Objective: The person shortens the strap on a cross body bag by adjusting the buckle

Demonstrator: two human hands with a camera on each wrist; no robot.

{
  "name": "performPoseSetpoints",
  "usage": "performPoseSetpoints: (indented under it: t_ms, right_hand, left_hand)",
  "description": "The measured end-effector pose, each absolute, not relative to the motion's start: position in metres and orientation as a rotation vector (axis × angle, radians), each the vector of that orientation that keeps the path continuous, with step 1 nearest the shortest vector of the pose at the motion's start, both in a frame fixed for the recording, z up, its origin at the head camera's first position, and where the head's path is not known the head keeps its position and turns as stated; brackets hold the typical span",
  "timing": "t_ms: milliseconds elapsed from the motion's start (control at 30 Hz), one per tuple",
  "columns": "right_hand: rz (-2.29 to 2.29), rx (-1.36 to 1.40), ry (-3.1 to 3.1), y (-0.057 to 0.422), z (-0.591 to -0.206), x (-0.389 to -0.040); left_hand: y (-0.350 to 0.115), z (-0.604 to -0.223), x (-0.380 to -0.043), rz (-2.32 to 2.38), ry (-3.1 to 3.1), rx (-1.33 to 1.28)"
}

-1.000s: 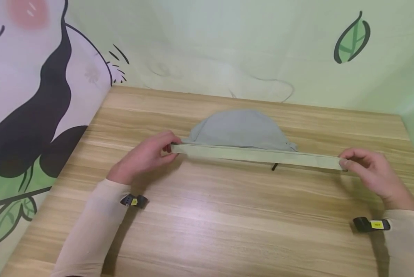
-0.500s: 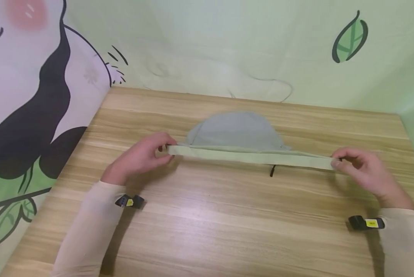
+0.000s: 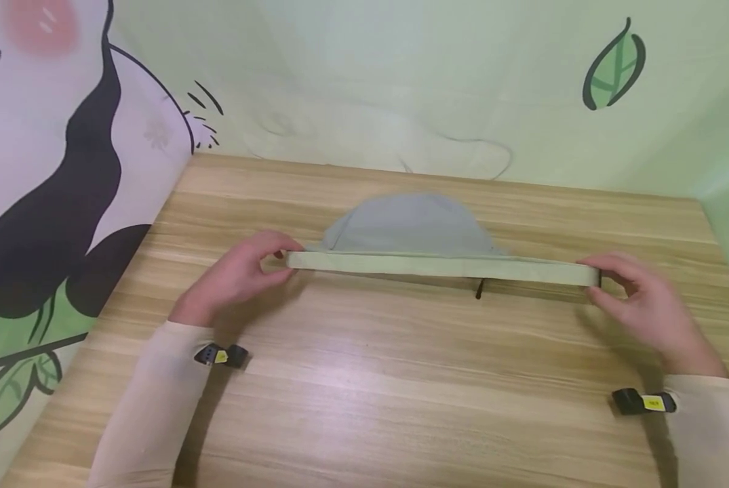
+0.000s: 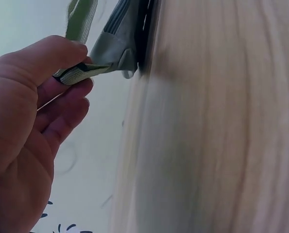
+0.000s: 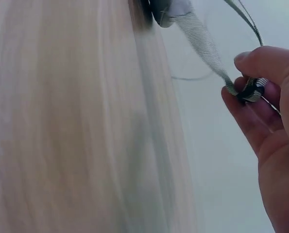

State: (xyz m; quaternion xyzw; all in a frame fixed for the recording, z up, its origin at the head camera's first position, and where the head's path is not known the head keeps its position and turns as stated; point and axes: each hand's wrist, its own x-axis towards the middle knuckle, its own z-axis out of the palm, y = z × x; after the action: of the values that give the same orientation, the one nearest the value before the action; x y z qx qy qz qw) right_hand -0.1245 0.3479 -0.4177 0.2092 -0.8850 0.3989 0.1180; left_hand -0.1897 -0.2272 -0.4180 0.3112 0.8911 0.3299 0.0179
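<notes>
A grey waist bag [image 3: 409,224] with a rounded body lies toward the back of the table. Its pale green webbing strap [image 3: 437,265] is stretched straight across the bag's near side. My left hand [image 3: 236,278] pinches the strap's left end between thumb and fingers; in the left wrist view, a zipper shows on the bag [image 4: 120,48] close by. At the strap's right end, my right hand [image 3: 651,305] grips the webbing around a dark buckle [image 5: 251,91], partly covered by the fingers. A black zipper pull [image 3: 479,289] hangs below the strap.
The wood-grain table [image 3: 364,386] runs back to a pale green printed wall [image 3: 340,81]. A panda picture covers the side wall at left. Black cameras [image 3: 641,402] are strapped to both wrists.
Both hands have shifted slightly left with the strap. The strap's right end has come up a little, and the band, slack half a second ago, is now straighter.
</notes>
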Motion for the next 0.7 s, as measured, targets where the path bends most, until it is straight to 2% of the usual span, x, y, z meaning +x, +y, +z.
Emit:
performPoseSetpoints:
  t_ms: [200, 433, 700]
  right_hand:
    - [1.0, 0.558, -2.628, 0.352, -0.41, -0.124]
    - [0.914, 0.711, -2.653, 0.343, -0.406, -0.123]
    - [0.739, 0.97, -2.622, 0.328, -0.409, -0.124]
  left_hand:
    - [-0.229, -0.417, -0.19, 1.072, 2.718, 0.883]
    - [-0.235, -0.423, -0.189, 1.074, 2.693, 0.818]
    - [-0.232, -0.425, -0.191, 0.802, 2.747, 1.049]
